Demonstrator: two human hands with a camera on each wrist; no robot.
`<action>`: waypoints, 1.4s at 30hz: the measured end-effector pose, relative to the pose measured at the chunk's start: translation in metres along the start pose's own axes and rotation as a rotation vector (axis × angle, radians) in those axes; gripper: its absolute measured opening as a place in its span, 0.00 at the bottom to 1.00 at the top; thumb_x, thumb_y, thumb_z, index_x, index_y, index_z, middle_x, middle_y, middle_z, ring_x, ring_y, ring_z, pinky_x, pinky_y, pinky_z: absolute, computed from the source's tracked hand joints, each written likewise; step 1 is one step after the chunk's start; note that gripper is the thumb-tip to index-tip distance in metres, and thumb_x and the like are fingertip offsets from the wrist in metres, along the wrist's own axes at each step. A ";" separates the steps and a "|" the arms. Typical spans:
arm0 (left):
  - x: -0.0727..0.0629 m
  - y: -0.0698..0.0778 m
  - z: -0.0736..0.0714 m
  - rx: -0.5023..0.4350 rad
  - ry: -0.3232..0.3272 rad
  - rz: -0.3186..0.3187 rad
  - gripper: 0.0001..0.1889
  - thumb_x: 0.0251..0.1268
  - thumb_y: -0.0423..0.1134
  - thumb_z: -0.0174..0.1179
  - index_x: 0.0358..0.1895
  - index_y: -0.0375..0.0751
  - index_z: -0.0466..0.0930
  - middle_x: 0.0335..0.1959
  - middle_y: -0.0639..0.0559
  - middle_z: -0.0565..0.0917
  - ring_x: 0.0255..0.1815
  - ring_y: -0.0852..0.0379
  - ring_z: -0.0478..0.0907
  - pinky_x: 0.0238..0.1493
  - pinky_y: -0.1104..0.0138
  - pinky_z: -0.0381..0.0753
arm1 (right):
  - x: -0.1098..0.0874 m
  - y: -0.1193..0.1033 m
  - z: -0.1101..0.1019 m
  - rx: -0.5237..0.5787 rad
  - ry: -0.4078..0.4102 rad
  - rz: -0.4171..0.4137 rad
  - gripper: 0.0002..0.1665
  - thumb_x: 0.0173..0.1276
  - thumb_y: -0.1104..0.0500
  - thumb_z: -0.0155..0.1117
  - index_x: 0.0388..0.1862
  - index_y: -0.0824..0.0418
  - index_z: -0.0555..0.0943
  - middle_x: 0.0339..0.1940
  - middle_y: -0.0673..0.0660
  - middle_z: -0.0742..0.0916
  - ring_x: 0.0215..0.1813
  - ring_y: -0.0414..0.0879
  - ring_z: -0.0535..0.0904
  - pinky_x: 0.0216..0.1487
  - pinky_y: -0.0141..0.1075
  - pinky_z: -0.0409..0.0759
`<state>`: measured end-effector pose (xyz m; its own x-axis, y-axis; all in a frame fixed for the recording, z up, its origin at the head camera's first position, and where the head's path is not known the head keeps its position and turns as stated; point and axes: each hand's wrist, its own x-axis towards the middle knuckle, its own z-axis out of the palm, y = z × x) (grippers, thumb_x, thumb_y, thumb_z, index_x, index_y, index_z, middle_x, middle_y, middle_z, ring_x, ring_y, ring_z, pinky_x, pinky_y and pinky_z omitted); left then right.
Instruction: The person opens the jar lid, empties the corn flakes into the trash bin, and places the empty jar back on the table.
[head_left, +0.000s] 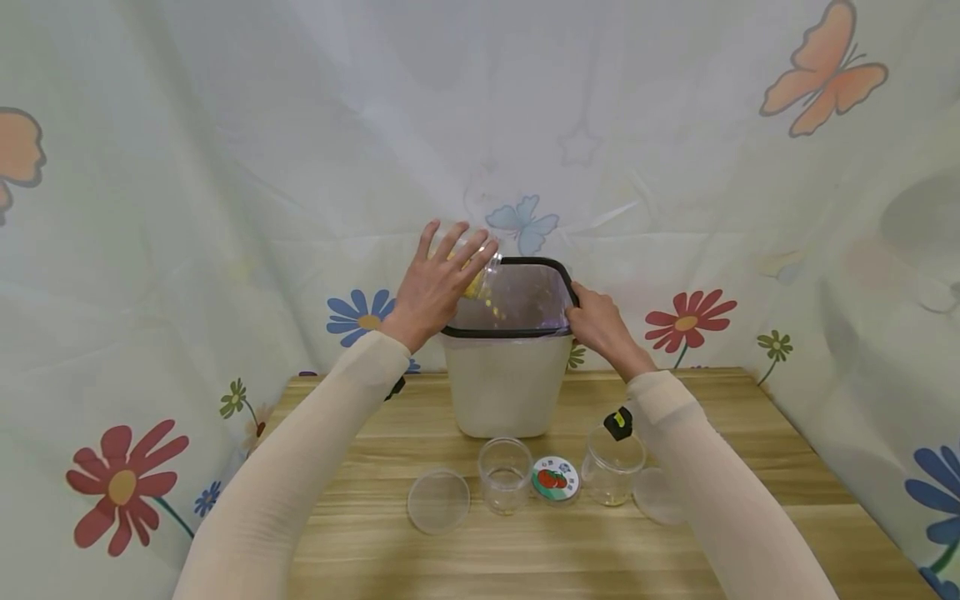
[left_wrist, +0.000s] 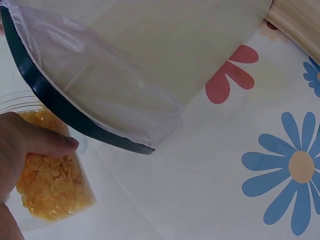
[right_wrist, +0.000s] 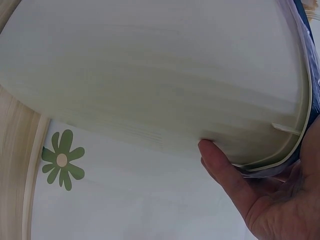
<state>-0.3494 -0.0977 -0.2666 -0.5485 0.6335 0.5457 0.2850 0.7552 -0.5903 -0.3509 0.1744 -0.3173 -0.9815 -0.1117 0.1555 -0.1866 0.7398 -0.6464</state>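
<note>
My left hand [head_left: 431, 290] holds a clear plastic jar [left_wrist: 84, 191] tilted over the left side of a white bin [head_left: 504, 387]. Yellow-orange flakes [left_wrist: 52, 177] fill much of the jar, and some flakes [head_left: 495, 310] show loose at its mouth, inside the bin's opening. The thumb presses along the jar's side in the left wrist view. On the other side, my right hand [head_left: 600, 323] grips the bin's rim, fingers curled over the edge and thumb against the outer wall. A black ring [head_left: 517, 332] and a thin clear liner bag [left_wrist: 65, 40] line the rim.
Nearer me on the wooden table [head_left: 480, 567] stand two clear jars, a left one [head_left: 506, 487] and a right one [head_left: 611, 475]. A lid with a tomato picture [head_left: 555, 479] lies between them; two clear lids [head_left: 438, 501] [head_left: 658, 496] flank them. A flowered curtain [head_left: 300, 167] hangs behind.
</note>
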 end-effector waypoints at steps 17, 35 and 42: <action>0.001 0.002 0.000 0.028 -0.030 0.020 0.52 0.55 0.40 0.69 0.79 0.56 0.44 0.80 0.54 0.53 0.80 0.47 0.48 0.79 0.44 0.43 | 0.000 0.001 0.000 0.009 -0.003 -0.009 0.36 0.75 0.59 0.41 0.80 0.62 0.50 0.73 0.72 0.67 0.44 0.61 0.84 0.35 0.40 0.86; 0.003 0.000 0.001 0.097 -0.027 0.070 0.55 0.53 0.42 0.70 0.79 0.56 0.42 0.80 0.54 0.52 0.81 0.47 0.46 0.79 0.42 0.37 | 0.000 0.000 -0.001 0.005 -0.002 0.002 0.36 0.75 0.58 0.41 0.80 0.62 0.50 0.75 0.71 0.65 0.47 0.61 0.83 0.36 0.41 0.86; 0.003 0.000 -0.001 0.145 -0.041 0.099 0.56 0.52 0.44 0.71 0.80 0.56 0.40 0.80 0.53 0.51 0.81 0.47 0.45 0.79 0.42 0.37 | 0.000 0.001 -0.001 -0.001 -0.001 -0.006 0.36 0.74 0.59 0.40 0.80 0.63 0.50 0.75 0.71 0.65 0.51 0.63 0.82 0.37 0.42 0.87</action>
<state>-0.3499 -0.0953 -0.2643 -0.5559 0.6941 0.4575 0.2245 0.6552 -0.7213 -0.3512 0.1758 -0.3178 -0.9805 -0.1164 0.1585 -0.1921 0.7395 -0.6452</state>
